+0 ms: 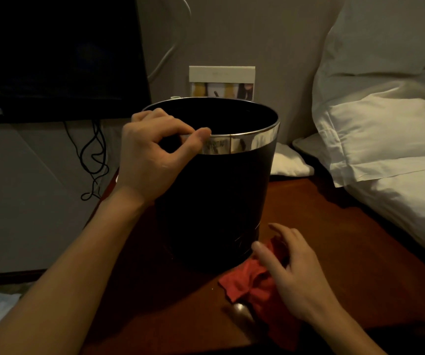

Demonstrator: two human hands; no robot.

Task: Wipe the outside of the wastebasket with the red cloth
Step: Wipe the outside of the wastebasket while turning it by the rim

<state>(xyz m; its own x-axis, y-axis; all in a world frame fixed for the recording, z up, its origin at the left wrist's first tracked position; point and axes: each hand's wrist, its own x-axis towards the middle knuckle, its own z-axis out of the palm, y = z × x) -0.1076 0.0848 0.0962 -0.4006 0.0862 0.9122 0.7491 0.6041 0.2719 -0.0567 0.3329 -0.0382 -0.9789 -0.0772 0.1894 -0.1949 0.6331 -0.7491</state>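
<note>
A black round wastebasket (pixel 214 201) with a shiny metal band at its rim stands upright on a dark wooden table (pixel 308 208). My left hand (pixel 152 155) grips the rim on the near left side, thumb on the metal band and fingers curled over the edge. The crumpled red cloth (pixel 249 283) lies on the table at the basket's near right foot. My right hand (pixel 290 272) lies on top of the cloth with fingers bent around it, just beside the basket's base.
White pillows (pixel 385 129) crowd the table's right side. A dark screen (pixel 52 55) with dangling black cables (pixel 93 160) hangs at the left. A small standing card (pixel 221 83) is behind the basket. A metal spoon (pixel 242 313) lies by the cloth near the front edge.
</note>
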